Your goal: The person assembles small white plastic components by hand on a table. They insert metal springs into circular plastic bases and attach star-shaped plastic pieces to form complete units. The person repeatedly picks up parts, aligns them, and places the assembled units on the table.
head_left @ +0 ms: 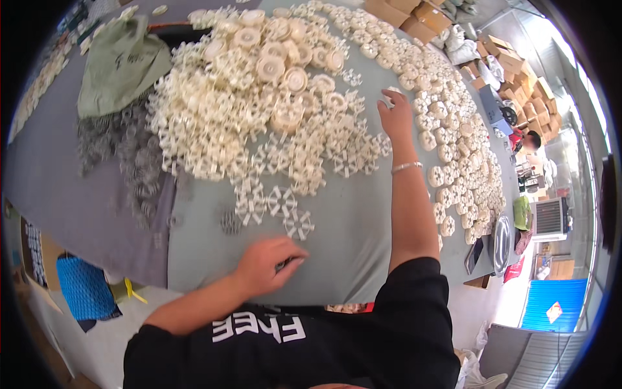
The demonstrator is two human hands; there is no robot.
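Observation:
My left hand (269, 264) is curled low over the near part of the table, its thumb and fingers closed round a small dark thing I cannot make out. Just beyond it lie several white spoked plastic pieces (282, 201) and a grey coil spring (230, 222). My right hand (396, 115) is stretched far out, thumb and forefinger apart, between the big heap of white plastic parts (207, 123) and a long band of round white assembled pieces (447, 152). Pale round caps (269, 69) lie on top of the heap.
Left of the heap is a pile of grey springs (133, 149) under a green cloth bag (120, 65). A phone (474, 255) and an oval metal tray (502, 245) sit at the right edge. Cardboard boxes (518, 78) and another person (528, 141) are further off.

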